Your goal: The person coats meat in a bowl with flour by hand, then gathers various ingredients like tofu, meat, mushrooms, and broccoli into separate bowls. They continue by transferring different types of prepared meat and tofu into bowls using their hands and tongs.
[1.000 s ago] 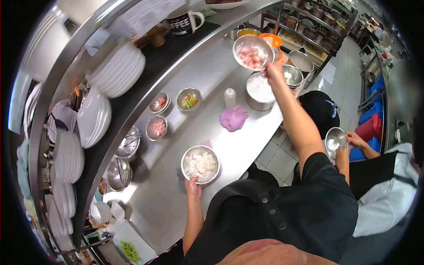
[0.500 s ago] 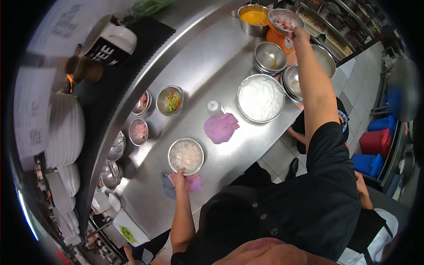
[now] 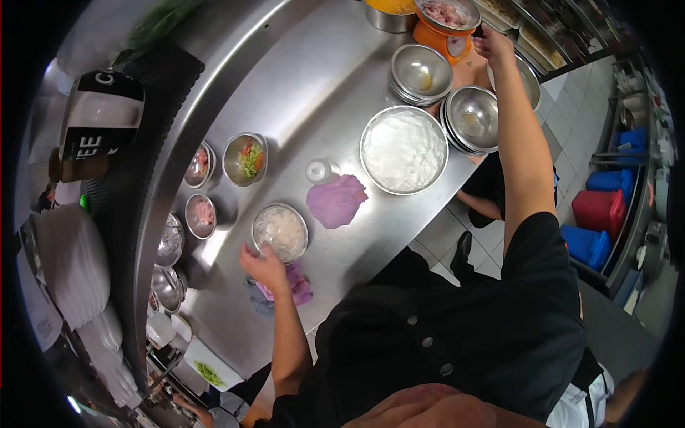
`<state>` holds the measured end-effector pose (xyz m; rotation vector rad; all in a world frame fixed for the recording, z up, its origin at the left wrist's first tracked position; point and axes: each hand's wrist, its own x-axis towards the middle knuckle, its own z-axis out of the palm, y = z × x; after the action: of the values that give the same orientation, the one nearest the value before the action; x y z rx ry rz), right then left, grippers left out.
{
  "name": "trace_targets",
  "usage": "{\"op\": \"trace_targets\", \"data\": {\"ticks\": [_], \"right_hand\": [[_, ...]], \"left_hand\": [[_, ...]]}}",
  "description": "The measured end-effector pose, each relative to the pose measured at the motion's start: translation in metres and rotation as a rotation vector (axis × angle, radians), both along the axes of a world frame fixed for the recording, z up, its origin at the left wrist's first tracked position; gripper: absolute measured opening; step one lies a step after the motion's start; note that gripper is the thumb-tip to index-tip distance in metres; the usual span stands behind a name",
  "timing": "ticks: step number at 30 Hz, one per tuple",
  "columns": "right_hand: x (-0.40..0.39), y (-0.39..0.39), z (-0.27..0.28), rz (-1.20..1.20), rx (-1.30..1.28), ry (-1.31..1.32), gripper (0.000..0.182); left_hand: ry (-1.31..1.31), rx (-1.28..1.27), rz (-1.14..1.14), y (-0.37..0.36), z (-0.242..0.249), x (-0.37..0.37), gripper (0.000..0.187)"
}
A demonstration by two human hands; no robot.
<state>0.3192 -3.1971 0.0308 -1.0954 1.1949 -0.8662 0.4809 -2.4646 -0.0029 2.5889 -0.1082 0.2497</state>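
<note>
My left hand (image 3: 264,269) is open, fingers apart, at the near rim of a metal bowl (image 3: 283,234) of pale, whitish food. Just behind that hand lies a crumpled purple and grey cloth (image 3: 300,284). My right hand (image 3: 496,48) reaches far to the upper right, its fingers loosely spread beside a metal bowl of pink raw meat (image 3: 448,13). That bowl rests on an orange scale (image 3: 439,41). Below the right arm stand stacked metal bowls (image 3: 477,120) and a large bowl of white powder (image 3: 404,151).
On the steel counter (image 3: 342,271) are a purple cloth (image 3: 337,202), a white container (image 3: 319,170), a bowl of chopped vegetables (image 3: 245,160) and small bowls of meat (image 3: 201,216). A shelf edge (image 3: 171,157) runs along the left. Other people stand nearby.
My left hand has let go of the pale-food bowl's rim and opened. My right hand has come off the meat bowl, which stays on the scale. The view has shifted slightly.
</note>
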Motion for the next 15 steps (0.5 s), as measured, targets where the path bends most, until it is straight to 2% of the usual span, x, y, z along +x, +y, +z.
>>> {"op": "trace_targets", "data": {"ticks": [1, 3, 5, 7, 11, 13, 15], "right_hand": [[-0.011, -0.007, -0.008, -0.024, -0.007, -0.021, 0.030], [-0.025, -0.013, -0.014, -0.057, -0.014, -0.045, 0.029], [-0.024, -0.008, -0.014, -0.098, -0.051, -0.079, 0.026], [-0.019, -0.008, -0.013, -0.139, -0.088, -0.113, 0.023], [0.002, -0.010, 0.000, -0.107, -0.164, -0.029, 0.024], [0.015, -0.021, -0.002, -0.040, -0.220, 0.126, 0.022], [0.032, -0.029, -0.011, -0.054, -0.179, 0.198, 0.022]], "left_hand": [[0.006, 0.001, -0.003, -0.016, 0.006, 0.003, 0.067], [0.232, -0.308, -0.466, -0.053, 0.013, 0.013, 0.076], [0.421, -0.341, -0.617, -0.102, 0.037, 0.012, 0.083], [0.451, -0.360, -0.734, -0.135, 0.031, 0.018, 0.090], [0.501, -0.387, -0.823, -0.176, 0.017, 0.024, 0.087], [0.579, -0.465, -0.853, -0.190, 0.013, 0.021, 0.077], [0.512, -0.424, -0.827, -0.202, 0.010, 0.018, 0.070]]}}
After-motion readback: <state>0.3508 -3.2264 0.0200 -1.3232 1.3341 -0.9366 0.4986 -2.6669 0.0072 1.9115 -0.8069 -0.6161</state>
